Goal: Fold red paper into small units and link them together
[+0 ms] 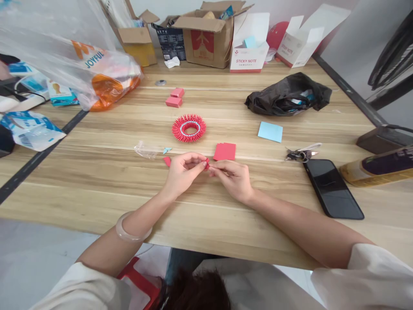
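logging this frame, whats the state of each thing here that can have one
red paper: small, pinched between fingers of left hand and right hand
paper ring: closed loop, flat on table
red pad: flat, untouched
blue pad: flat, untouched
phone: screen dark, face up
sticky note box: lid open
black bag: crumpled, lying open

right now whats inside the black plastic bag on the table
Through the black plastic bag's opening a few pale and bluish scraps show, too small to identify. The crumpled plastic covers everything else inside it.
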Available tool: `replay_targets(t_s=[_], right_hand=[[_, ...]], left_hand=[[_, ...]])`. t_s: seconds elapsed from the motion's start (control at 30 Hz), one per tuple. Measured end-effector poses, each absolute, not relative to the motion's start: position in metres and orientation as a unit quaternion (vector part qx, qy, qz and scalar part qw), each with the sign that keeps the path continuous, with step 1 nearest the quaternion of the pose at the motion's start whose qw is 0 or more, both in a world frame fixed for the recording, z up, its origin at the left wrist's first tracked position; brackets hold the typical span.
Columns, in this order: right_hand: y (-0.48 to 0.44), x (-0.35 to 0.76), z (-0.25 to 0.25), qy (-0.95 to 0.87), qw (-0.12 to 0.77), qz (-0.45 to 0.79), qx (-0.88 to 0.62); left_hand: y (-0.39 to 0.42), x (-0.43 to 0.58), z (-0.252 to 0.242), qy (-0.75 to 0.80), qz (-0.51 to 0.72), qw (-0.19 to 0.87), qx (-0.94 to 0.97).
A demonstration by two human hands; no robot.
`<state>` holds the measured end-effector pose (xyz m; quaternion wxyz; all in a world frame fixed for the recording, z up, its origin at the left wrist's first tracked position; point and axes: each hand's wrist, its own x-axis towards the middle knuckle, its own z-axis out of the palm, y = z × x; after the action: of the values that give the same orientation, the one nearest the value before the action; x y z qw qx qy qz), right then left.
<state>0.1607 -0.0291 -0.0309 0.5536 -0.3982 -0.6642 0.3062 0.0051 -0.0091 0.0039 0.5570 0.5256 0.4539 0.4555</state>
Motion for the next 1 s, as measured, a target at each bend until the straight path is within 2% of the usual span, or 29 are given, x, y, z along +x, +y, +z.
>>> replay_targets(t_s=[0.3,0.47,0.53,0.73,1.0], right_hand=[[-0.0266,0.1648,-0.0276,-0.739,0.534,0.2,-0.359],[-0.0277,0.164,-0.0286,-0.742,0.535,0.187,-0.36],[-0.028,0.1635,-0.0272,-0.727,0.534,0.225,-0.368],[-0.0225,0.1636,-0.0251,-0.562,0.518,0.475,-0.436],[-0.0202,0.163,-0.026,-0.543,0.492,0.539,-0.416]], left_hand=[[-0.0078,0.0065,0.0059,0.471,0.461,0.604,0.447],[-0.0067,0.0057,0.0051,0.468,0.463,0.599,0.456],[-0.0065,0.0048,0.0039,0.471,0.464,0.587,0.467],[-0.007,0.0021,0.0014,0.473,0.469,0.545,0.51],[-0.0072,0.0025,0.0025,0.464,0.471,0.519,0.542]])
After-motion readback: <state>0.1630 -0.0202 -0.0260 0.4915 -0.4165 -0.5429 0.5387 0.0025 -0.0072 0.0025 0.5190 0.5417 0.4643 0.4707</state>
